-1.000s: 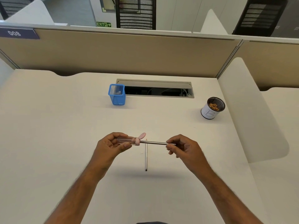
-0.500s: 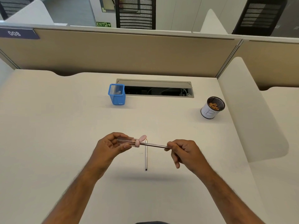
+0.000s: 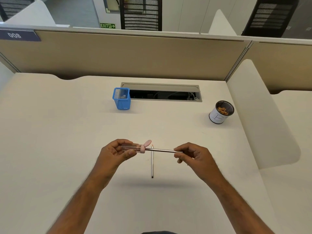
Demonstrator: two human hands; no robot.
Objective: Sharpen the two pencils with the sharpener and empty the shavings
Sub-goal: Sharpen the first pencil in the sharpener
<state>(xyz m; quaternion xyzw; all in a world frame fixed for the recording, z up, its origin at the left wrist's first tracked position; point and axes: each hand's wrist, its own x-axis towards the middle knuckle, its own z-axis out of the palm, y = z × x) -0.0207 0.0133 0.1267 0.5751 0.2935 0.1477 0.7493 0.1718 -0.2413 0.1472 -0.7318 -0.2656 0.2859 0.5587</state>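
While we look down at the big pale desk (image 3: 50, 149), our left hand (image 3: 114, 154) has its fingers closed around the clear pink sharpener (image 3: 133, 148). Our right hand (image 3: 194, 156) pinches a pencil (image 3: 162, 150) stuck into it. Another pencil (image 3: 152, 162) lies below. Far off stand a blue mesh cup (image 3: 121, 98) and a shavings can (image 3: 221, 112).

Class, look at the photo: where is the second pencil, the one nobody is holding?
In the head view the loose pencil lies flat on the desk, between the two hands, beneath the held pencil.
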